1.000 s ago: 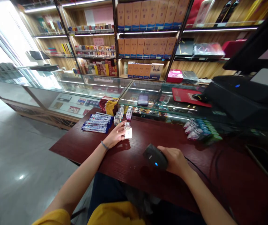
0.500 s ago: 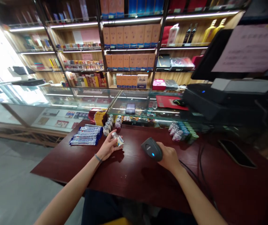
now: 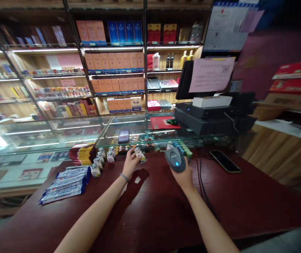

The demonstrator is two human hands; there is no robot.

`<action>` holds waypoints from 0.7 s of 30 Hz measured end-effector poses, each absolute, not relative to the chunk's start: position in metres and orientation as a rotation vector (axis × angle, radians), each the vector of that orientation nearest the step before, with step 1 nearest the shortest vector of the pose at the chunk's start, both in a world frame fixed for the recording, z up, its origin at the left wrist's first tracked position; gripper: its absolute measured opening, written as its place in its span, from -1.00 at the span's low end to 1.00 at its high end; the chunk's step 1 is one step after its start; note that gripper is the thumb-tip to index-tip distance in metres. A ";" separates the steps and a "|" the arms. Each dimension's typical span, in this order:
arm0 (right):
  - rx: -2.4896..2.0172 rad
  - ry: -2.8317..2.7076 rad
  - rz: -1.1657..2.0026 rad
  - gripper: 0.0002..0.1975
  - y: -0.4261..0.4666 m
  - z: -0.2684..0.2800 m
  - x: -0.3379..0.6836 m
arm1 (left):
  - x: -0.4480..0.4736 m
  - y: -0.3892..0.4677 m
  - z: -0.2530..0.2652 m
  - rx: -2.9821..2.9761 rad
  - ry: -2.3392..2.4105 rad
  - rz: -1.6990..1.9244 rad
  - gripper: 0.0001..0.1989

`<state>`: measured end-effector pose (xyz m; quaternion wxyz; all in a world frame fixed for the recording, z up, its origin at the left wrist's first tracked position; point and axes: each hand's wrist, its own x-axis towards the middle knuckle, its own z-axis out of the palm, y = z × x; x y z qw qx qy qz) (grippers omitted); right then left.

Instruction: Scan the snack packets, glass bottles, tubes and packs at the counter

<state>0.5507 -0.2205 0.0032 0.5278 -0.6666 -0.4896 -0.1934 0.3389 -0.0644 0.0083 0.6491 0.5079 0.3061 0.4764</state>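
My left hand (image 3: 131,165) is closed around a small jar (image 3: 140,154) with a silvery lid and a printed label, held above the far part of the dark red table. In my right hand (image 3: 185,178) is a black barcode scanner (image 3: 175,160) with a lit blue light; its head points forward and left. Left of my left hand stand several similar small jars (image 3: 98,164). Beyond the scanner, partly hidden by it, are rows of small blue and green containers (image 3: 184,149) with a silver-lidded jar (image 3: 169,145) beside them.
Blue-and-white long packets (image 3: 66,182) and a stack of red and yellow packets (image 3: 82,154) lie at left. A glass display counter (image 3: 87,131) runs behind the table (image 3: 145,218). At right are a phone (image 3: 224,161), the scanner's cable (image 3: 201,182) and a monitor (image 3: 184,80).
The view has turned right. My left hand has carried the jar away from the left group, forward and rightward. The scanner now sits in front of the containers at right.
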 end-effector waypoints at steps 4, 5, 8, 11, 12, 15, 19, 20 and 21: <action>-1.602 -1.039 -0.497 -0.58 -0.221 0.003 0.565 | 0.398 -0.048 -0.008 1.297 0.644 1.079 -0.50; -1.596 -1.017 -0.506 -0.58 -0.221 0.002 0.567 | 0.411 -0.046 -0.012 1.332 0.633 1.074 -0.54; -1.593 -0.977 -0.514 -0.60 -0.221 0.001 0.572 | 0.445 -0.039 -0.023 1.451 0.629 1.086 -0.63; -1.596 -0.946 -0.483 -0.61 -0.222 0.000 0.574 | 0.471 -0.032 -0.031 1.585 0.666 1.099 -0.68; -1.593 -0.943 -0.475 -0.61 -0.222 0.001 0.573 | 0.478 -0.030 -0.034 1.622 0.674 1.098 -0.68; -1.572 -0.951 -0.449 -0.60 -0.222 0.000 0.574 | 0.496 -0.023 -0.041 1.729 0.725 1.120 -0.69; -1.553 -0.916 -0.443 -0.55 -0.220 -0.005 0.576 | 0.510 -0.014 -0.051 1.865 0.823 1.148 -0.68; -1.556 -0.906 -0.441 -0.55 -0.219 -0.006 0.576 | 0.512 -0.013 -0.053 1.883 0.833 1.151 -0.67; -1.560 -0.898 -0.438 -0.55 -0.218 -0.007 0.576 | 0.514 -0.012 -0.054 1.900 0.839 1.156 -0.66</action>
